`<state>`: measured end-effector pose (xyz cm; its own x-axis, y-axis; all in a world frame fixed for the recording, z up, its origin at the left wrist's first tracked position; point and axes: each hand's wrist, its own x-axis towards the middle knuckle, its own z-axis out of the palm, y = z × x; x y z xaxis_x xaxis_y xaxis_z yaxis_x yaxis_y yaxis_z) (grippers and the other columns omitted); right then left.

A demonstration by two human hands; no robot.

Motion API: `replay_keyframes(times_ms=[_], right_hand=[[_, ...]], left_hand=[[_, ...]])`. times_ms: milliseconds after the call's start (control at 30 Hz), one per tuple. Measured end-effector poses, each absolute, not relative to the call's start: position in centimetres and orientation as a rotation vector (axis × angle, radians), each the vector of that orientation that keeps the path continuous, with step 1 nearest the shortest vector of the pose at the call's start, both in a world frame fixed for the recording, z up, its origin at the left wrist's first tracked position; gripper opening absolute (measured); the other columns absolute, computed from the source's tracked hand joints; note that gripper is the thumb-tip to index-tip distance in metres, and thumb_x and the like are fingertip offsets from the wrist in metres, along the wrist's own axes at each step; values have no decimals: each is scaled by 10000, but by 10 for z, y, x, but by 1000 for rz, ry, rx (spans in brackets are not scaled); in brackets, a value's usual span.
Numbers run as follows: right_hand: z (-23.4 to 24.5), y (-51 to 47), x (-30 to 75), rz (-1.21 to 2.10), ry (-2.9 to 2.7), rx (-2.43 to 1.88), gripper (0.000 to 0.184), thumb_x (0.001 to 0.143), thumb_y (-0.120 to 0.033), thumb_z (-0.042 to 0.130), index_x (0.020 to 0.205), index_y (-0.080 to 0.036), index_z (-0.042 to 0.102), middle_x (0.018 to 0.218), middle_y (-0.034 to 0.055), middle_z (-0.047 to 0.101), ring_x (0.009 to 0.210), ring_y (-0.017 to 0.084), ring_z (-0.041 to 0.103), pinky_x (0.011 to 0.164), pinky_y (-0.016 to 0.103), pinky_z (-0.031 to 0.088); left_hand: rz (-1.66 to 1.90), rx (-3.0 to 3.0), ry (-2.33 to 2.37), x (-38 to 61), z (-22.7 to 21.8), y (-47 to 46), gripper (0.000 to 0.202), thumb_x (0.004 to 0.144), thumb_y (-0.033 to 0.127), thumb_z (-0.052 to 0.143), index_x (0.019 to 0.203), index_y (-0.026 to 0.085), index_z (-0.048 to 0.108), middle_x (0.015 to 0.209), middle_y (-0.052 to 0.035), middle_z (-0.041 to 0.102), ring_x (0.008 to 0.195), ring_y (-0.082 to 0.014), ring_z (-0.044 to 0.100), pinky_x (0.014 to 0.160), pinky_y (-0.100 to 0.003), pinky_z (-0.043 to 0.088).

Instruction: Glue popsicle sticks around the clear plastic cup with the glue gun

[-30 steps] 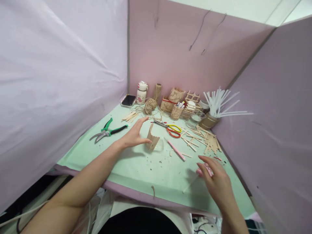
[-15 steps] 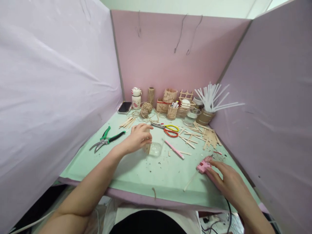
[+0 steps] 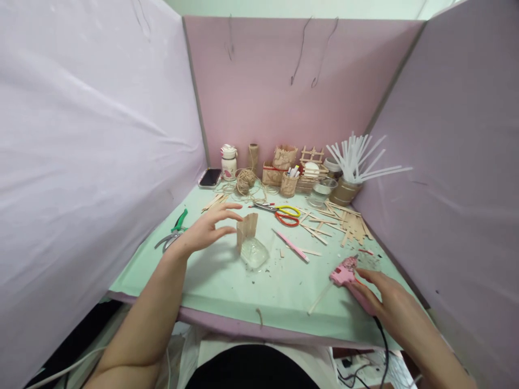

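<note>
The left forearm is bare and slants inward from the lower left, its elbow crease in view. The left hand has its fingers spread and slightly bent, the thumb well apart below them. From the lower right, the bare right forearm angles inward. The right hand points forward with index finger and thumb parted; its other fingers are hidden.

Your clear tray looks glossy, like plastic; the panel beside it, matt wood. At right, your glue gun shows smooth plastic; far, the twine is rough, fibrous.
</note>
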<state>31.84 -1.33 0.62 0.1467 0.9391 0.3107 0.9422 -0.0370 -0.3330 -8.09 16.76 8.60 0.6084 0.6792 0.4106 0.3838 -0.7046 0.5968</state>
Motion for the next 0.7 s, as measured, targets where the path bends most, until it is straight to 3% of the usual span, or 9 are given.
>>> replay_keyframes(times_ms=[67,167,400,600,700], right_hand=[[7,-14,318,-50,-1782,-1973,556,876,-645,381,999,-196,685,1009,133,749,915,315,701,789,445,546],[9,-14,317,-84,-1761,-1994,570,868,-665,370,1000,-209,686,990,131,751,897,314,706,773,429,549],[0,-12,321,-37,-1823,-2075,547,866,-619,390,1048,-192,681,1040,150,736,963,331,687,804,448,540],[-11,-11,327,53,-1869,-2266,479,727,-593,584,911,-162,683,892,175,715,835,361,679,738,460,529],[-7,-11,323,170,-1866,-2378,461,726,-614,574,832,-170,642,834,162,692,781,334,667,680,414,516]], left_hand=[[1232,2089,969,-84,74,168,173,874,346,586,887,218,702,1015,-69,694,1008,-213,624,951,-365,462],[1487,1674,1103,-84,53,173,192,833,370,619,809,190,680,741,-21,651,740,-149,601,752,-280,487],[1486,1416,1165,-76,20,177,281,728,430,695,778,153,690,680,-24,660,593,-110,528,563,-230,408],[1463,1440,1178,-81,21,173,269,746,417,680,688,158,643,629,-8,630,573,-104,514,565,-230,416],[1425,1535,1164,-88,31,170,276,786,411,653,669,162,632,657,-16,630,639,-125,554,639,-248,459]])
